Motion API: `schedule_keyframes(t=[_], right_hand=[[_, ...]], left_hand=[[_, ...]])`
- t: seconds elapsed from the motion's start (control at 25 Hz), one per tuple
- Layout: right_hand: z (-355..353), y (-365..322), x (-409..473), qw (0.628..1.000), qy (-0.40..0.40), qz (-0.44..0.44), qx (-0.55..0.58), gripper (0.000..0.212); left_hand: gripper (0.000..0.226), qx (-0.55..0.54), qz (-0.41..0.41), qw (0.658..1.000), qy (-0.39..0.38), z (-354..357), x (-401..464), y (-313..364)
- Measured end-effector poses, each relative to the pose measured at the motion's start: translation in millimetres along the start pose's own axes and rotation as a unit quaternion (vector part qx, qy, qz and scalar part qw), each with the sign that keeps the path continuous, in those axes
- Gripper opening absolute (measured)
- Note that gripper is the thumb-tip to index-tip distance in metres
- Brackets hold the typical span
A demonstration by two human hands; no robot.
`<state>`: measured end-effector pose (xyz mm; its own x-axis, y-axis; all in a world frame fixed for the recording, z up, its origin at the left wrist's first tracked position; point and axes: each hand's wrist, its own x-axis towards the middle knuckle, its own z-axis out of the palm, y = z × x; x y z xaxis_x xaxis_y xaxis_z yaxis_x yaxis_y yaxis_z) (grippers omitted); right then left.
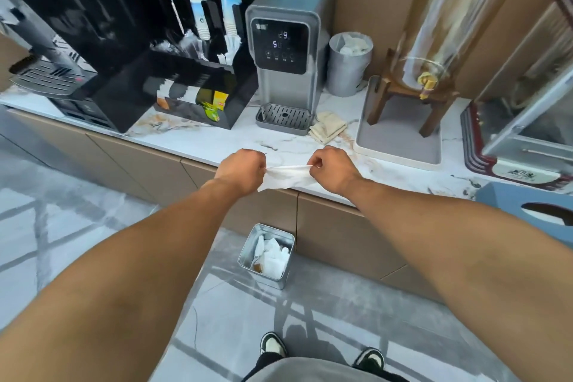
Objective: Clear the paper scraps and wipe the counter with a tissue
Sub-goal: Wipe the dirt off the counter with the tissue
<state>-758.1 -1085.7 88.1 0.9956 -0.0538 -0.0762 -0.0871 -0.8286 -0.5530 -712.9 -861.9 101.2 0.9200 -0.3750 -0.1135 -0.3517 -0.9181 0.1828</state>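
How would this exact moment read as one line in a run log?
stage: tissue prep | left hand: pinching tissue | right hand: pinching tissue | tissue: stretched above counter edge | floor bin: holds paper

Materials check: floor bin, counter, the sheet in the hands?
Floor bin: looks like brushed metal, with a dull grey sheen and crisp folded edges. Counter: marble or marble-look slab, white with grey and brown veins, slightly glossy. Tissue: thin soft white paper, wrinkling where the left hand and right hand pull it taut.
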Motion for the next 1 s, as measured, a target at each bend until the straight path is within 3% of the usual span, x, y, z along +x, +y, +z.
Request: schedule_keyframes(t=[0.36, 1.0], right_hand=[[47.5, -54.9, 51.0, 1.0, -0.011, 0.0, -0.013, 0.019], [86.2, -3.7, 194.3, 0.993, -0.006, 0.033, 0.111, 0.021]], left_hand=[[0.015, -0.021, -0.007, 1.0, -0.012, 2.8, 24.4, -85.8], [0.021, -0.02, -0.089, 0.996, -0.001, 17.9, 172.8, -96.3]])
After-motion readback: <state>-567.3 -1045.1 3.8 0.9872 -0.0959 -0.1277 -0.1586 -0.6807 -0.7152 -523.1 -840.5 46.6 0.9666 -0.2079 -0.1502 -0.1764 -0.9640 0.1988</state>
